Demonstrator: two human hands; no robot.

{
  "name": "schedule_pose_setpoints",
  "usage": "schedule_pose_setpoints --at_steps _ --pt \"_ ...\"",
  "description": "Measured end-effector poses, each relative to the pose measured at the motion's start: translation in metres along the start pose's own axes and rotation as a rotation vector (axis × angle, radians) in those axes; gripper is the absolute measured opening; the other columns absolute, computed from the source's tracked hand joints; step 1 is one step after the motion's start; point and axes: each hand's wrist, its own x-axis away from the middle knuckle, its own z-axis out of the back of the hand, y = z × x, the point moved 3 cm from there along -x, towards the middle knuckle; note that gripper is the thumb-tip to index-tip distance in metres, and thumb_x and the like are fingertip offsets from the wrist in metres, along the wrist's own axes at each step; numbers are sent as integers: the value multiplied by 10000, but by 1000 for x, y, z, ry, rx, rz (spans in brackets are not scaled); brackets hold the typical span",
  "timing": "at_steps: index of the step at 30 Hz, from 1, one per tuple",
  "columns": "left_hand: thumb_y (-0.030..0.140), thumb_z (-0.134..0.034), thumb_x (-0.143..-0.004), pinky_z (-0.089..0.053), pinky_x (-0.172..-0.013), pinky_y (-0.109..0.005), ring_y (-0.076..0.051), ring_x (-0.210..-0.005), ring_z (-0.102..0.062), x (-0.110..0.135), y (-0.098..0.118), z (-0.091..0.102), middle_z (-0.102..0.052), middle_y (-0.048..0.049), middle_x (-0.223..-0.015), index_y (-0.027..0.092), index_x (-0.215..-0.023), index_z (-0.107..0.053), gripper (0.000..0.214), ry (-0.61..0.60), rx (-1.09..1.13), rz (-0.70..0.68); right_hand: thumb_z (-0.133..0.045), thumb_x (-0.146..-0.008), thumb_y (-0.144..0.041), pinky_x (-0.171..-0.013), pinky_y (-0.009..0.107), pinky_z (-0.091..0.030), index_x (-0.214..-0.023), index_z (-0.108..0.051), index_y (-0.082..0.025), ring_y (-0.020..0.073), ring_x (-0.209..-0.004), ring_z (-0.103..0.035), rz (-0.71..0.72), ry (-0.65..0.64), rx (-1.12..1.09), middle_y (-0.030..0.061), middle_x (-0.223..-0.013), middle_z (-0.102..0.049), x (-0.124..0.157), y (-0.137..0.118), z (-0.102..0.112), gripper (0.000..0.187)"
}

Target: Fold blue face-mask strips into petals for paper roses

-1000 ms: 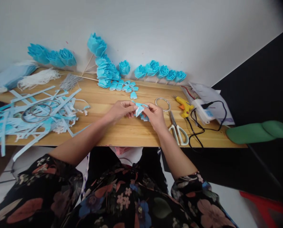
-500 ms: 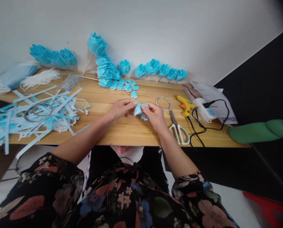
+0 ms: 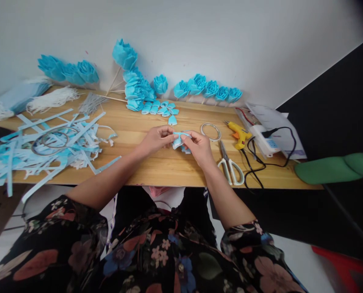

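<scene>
Left hand (image 3: pixel 157 139) and right hand (image 3: pixel 200 149) pinch the blue piece (image 3: pixel 178 142): presumably light, soft, easily creased; best held by edges.

Two hands (image 3: pixel 199 148), one glue gun (image 3: pixel 241 135), one scissors (image 3: pixel 226 157), five flowers (image 3: pixel 211 88) in right-hand row

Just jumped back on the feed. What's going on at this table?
Someone sits at a wooden table, working with bare hands. The left hand and the right hand have their fingers pinched on a small blue-and-white piece between them. Just beyond lie small cut pieces, with blue flowers along the back. A heap of strips is off to the left; scissors and a yellow glue gun lie to the right, neither in hand.
</scene>
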Motion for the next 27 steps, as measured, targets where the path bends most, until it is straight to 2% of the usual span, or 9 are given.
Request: schedule_pose_setpoints --at_steps 3,7,11,13,18,22,27 --pt "402 -731 -822 -400 -512 -199 -78 -522 -524 0 1 0 -611 21 -608 159 -820 -618 268 -2 -15 -29 -689 -800 -505 -502 210 -453 -874 -738 -213 91 -551 -528 -2 2 0 -25 -652 -622 0 0 0 305" --pt "527 -614 -911 -410 -500 -202 -81 -500 -531 0 1 3 -598 6 -600 168 -757 -575 393 -4 1 -41 -680 -803 -505 -517 215 -464 -869 -734 -212 94 -553 -535 -4 18 17 -24 -649 -623 1 -3 1 305" --pt "447 -646 -905 -447 -528 -213 -98 -563 -575 1 2 3 -619 14 -720 173 -1048 -598 313 -29 64 -128 -676 -805 -496 -503 209 -445 -852 -725 -209 88 -534 -524 -23 39 -14 -30 -632 -611 0 -3 2 295" --pt "359 -662 -886 -465 -569 -220 -103 -624 -587 2 4 2 -632 0 -808 177 -1085 -585 279 -28 45 -208 -675 -807 -489 -506 208 -442 -842 -720 -207 85 -531 -519 -27 41 -29 -32 -627 -606 1 -4 3 288" --pt "213 -603 -865 -473 -709 -250 -147 -822 -610 5 8 2 -666 -54 -939 174 -927 -644 84 44 -242 -395 -682 -797 -531 -525 213 -467 -855 -721 -207 91 -545 -539 -35 36 -24 -26 -645 -624 1 -4 2 332" --pt "204 -550 -900 -477 -814 -298 -188 -923 -634 7 14 0 -711 -84 -1012 184 -920 -688 141 26 -470 -479 -687 -785 -560 -515 211 -466 -854 -719 -208 93 -545 -542 -30 37 -18 -24 -644 -623 1 -2 3 360" --pt "236 -531 -939 -471 -889 -333 -202 -945 -651 5 15 1 -730 -77 -973 194 -889 -702 183 12 -527 -528 -684 -790 -552 -516 215 -466 -835 -713 -213 94 -545 -533 -25 32 -19 -24 -633 -609 1 -3 3 342"
